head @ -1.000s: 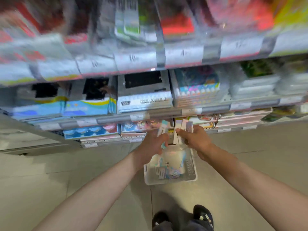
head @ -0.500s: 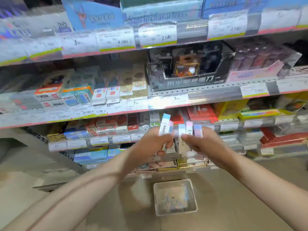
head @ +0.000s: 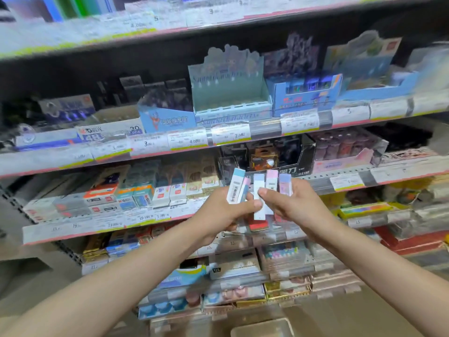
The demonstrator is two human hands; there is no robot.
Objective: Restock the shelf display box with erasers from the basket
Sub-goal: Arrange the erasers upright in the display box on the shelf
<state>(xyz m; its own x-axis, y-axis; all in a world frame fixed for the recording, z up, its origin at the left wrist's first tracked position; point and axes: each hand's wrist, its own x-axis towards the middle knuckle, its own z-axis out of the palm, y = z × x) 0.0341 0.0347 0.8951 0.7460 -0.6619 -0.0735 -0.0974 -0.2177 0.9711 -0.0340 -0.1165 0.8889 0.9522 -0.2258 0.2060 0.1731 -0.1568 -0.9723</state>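
Erasers (head: 260, 188) are fanned upright between my hands, two pinched in the left hand (head: 228, 210) and three in the right hand (head: 291, 203), thumbs meeting at the middle one. I judge the loose fan could slip and scatter on the reach to the pale-blue display box (head: 230, 93) on the far upper shelf, well away from the basket (head: 262, 328) near my feet.

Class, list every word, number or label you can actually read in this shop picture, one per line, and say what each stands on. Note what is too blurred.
"48": blue and white box, upper shelf left.
"30": same box, right end.
"3": price tag on the shelf rail.
"5": price tag, farther right.
"12": black display box.
"13.5": sticker on a flat pack lower down.
Barcode digits on the erasers gripped by left hand and right hand: too small. Other text: blurred.
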